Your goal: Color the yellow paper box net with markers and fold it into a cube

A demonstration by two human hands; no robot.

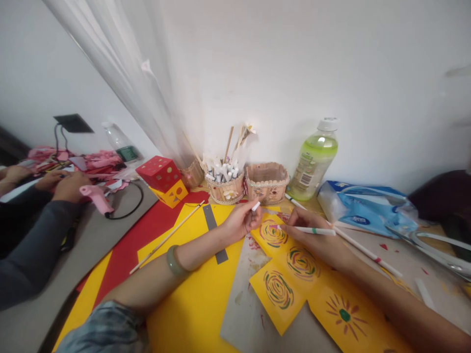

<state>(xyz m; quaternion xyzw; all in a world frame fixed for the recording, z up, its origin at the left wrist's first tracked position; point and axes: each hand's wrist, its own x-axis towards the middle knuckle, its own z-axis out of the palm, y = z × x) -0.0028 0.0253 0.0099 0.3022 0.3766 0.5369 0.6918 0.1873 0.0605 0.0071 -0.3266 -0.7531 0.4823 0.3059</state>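
Observation:
My right hand (312,233) is closed around a white marker (324,231) with a green band. The marker's tip end is at a swirl drawn on the yellow card cutout (300,289). Ring-like swirls in purple and green cover several of its squares, and one square has a green dot with rays around it. My left hand (241,220) rests at the card's far left edge, with fingers closed on a small white marker cap (256,206). Under my left forearm lies a large yellow sheet (191,299) with a grey strip (215,233) on it.
Behind my hands stand a basket of white markers (225,184), another basket (267,181) and a bottle of green liquid (314,162). A blue tissue pack (364,208) lies right. At left are a red-and-yellow box (162,179), a pink glue gun (95,198) and another person's hands (66,186).

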